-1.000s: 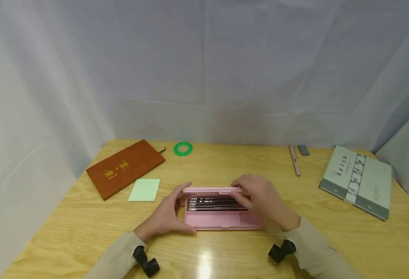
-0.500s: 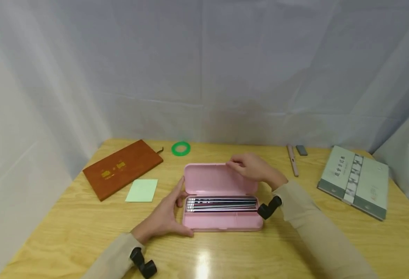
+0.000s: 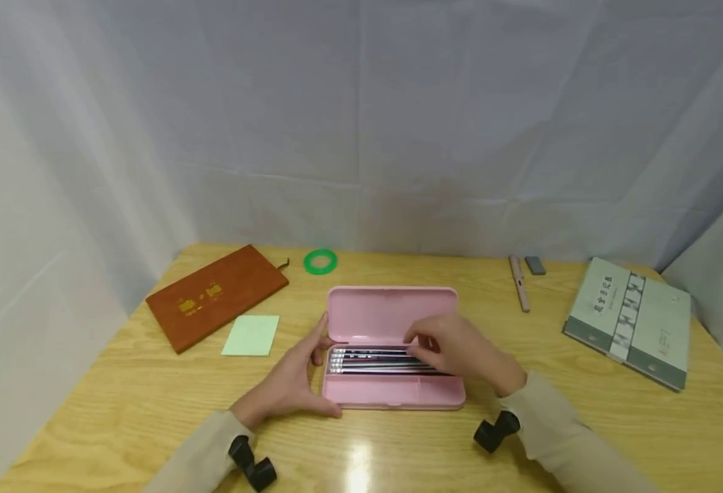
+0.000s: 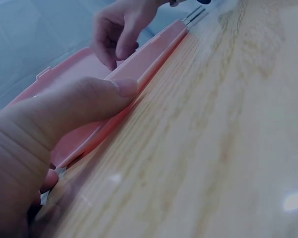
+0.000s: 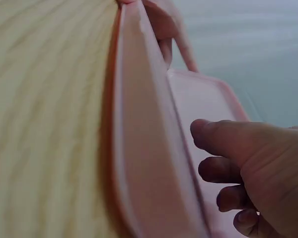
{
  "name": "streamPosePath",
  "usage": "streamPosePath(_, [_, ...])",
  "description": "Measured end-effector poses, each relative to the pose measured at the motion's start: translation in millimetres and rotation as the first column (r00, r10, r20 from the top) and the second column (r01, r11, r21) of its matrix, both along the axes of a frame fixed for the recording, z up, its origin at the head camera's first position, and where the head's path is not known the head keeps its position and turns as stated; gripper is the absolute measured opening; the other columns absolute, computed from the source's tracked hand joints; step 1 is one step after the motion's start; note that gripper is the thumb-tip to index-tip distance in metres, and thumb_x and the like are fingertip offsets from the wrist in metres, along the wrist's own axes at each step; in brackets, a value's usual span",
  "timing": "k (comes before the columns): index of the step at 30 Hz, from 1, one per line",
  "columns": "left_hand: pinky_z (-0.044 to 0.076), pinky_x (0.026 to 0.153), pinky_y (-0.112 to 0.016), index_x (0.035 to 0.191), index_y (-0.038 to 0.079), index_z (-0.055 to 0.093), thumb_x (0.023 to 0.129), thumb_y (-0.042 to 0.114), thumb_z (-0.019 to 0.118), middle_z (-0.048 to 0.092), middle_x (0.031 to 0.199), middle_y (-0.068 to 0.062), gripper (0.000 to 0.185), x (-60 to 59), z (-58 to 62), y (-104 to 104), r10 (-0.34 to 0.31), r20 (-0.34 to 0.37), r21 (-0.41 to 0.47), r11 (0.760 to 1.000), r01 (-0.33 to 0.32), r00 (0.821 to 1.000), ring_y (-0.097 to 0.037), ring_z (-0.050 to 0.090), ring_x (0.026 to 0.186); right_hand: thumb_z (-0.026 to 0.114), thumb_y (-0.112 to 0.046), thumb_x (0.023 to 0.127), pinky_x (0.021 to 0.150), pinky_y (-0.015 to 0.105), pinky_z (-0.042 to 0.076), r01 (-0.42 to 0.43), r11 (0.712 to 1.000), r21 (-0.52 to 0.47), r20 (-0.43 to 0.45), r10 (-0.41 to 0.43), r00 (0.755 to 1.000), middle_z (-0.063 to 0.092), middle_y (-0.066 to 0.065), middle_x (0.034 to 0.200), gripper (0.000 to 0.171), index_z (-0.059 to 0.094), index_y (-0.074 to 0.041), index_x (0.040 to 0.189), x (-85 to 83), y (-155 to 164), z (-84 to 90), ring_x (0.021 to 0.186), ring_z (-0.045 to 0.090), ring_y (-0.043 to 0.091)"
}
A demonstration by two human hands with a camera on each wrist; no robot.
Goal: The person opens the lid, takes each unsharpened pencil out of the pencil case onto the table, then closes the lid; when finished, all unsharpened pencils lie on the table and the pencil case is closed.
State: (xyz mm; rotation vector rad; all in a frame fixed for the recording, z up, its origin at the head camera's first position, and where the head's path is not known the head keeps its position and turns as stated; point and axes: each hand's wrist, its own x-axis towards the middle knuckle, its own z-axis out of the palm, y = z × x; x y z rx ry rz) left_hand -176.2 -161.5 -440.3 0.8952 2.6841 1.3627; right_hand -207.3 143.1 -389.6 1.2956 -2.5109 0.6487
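While over pencils [image 3: 380,361], right hand [image 3: 460,349]

Pencils [image 3: 378,361] partly hidden under right hand [image 3: 460,352]; fingertip contact impossible to tell. Print on green book [image 3: 629,320] too small to read.

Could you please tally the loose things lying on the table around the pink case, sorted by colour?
Green: 3 — ring, sticky note, booklet
Brown: 1 — notebook
Pink: 1 — pen
Grey: 1 — eraser
Total: 6
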Motion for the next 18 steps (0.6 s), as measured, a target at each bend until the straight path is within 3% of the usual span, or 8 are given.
streamPosePath(3, [0.040,0.081,-0.024,0.155,0.007,0.007,0.046,0.035,0.096,0.056,0.112,-0.003,0.143,-0.4,-0.2,-0.2,-0.004,-0.001,-0.002,1.000,0.004,1.000,-0.013,0.042,0.088,0.073,-0.015,0.085,0.056,0.017,0.039,0.043,0.995,0.085,0.106,-0.052,0.993,0.059,-0.009,0.070,0.005,0.073,-0.012,0.088,6.0,3.6,-8.0,0.060,0.046,0.000])
streamPosePath(10, [0.040,0.081,-0.024,0.155,0.007,0.006,0.047,0.039,0.095,0.056,0.113,-0.003,0.144,-1.0,0.3,0.9,-0.006,0.008,-0.006,1.000,0.006,1.000,-0.013,0.042,0.088,0.076,-0.017,0.083,0.055,0.017,0.038,0.070,0.994,0.087,0.123,-0.080,0.989,0.060,-0.008,0.070,0.010,0.073,-0.010,0.089,4.6,6.2,-17.8,0.059,0.044,-0.001])
streamPosePath(13, [0.040,0.081,-0.024,0.155,0.007,0.006,0.047,0.040,0.095,0.055,0.114,-0.003,0.144,-1.1,0.8,1.4,-0.004,0.011,-0.011,1.000,0.004,1.000,-0.013,0.042,0.089,0.077,-0.018,0.081,0.056,0.018,0.041,0.084,0.991,0.104,0.076,-0.093,0.993,0.065,-0.006,0.072,0.010,0.074,-0.010,0.088,5.4,4.7,-18.8,0.059,0.048,0.001])
streamPosePath(18, [0.040,0.080,-0.024,0.155,0.007,0.005,0.047,0.042,0.095,0.054,0.112,-0.002,0.145,-0.5,1.1,1.3,0.007,0.007,-0.031,0.999,-0.007,1.000,-0.013,0.042,0.089,0.075,-0.014,0.081,0.061,0.024,0.051,0.110,0.982,0.155,-0.130,-0.090,0.987,0.069,-0.003,0.074,0.005,0.073,-0.010,0.081,9.5,-2.5,-21.2,0.064,0.061,0.008])
